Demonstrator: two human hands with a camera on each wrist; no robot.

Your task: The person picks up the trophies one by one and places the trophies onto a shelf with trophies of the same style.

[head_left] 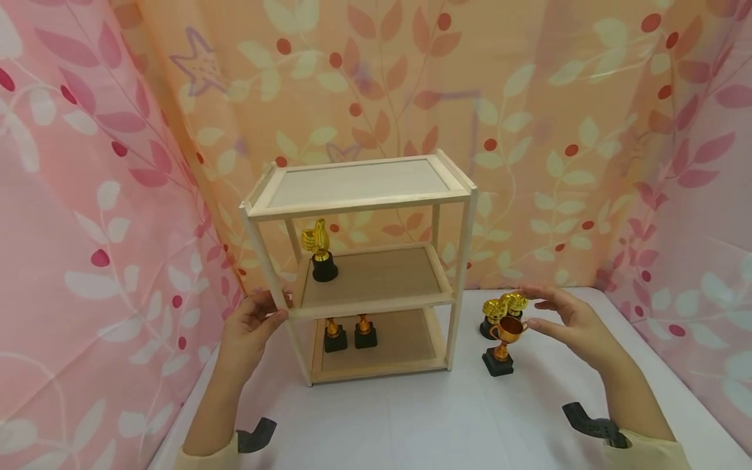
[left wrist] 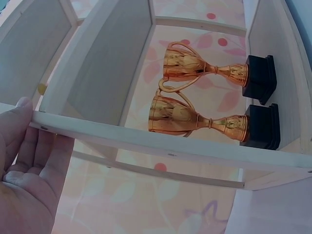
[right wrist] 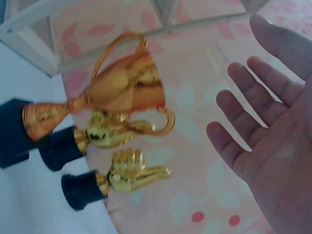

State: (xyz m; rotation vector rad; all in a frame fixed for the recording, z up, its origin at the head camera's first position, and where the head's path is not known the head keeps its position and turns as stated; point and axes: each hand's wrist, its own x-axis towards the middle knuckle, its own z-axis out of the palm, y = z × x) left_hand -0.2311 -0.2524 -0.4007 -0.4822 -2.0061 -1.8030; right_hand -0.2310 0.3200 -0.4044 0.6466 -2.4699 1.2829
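My left hand (head_left: 249, 333) pinches the front left post of a pale wooden shelf rack (head_left: 364, 312), thumb on one side and fingers behind, as the left wrist view also shows. My right hand (head_left: 566, 326) is spread beside a bronze trophy cup (head_left: 508, 329) on a black base, its thumb close to the cup's handle. In the right wrist view nothing lies in the palm. Two gold thumbs-up trophies (right wrist: 127, 170) stand behind that cup, partly hidden by it in the head view.
A gold thumbs-up trophy (head_left: 320, 251) stands on the rack's middle shelf, at the left. Two bronze cups (left wrist: 175, 114) stand on the bottom shelf, their tops hidden in the head view. A white-covered table (head_left: 411, 418) bears everything; patterned curtains (head_left: 376, 78) enclose it.
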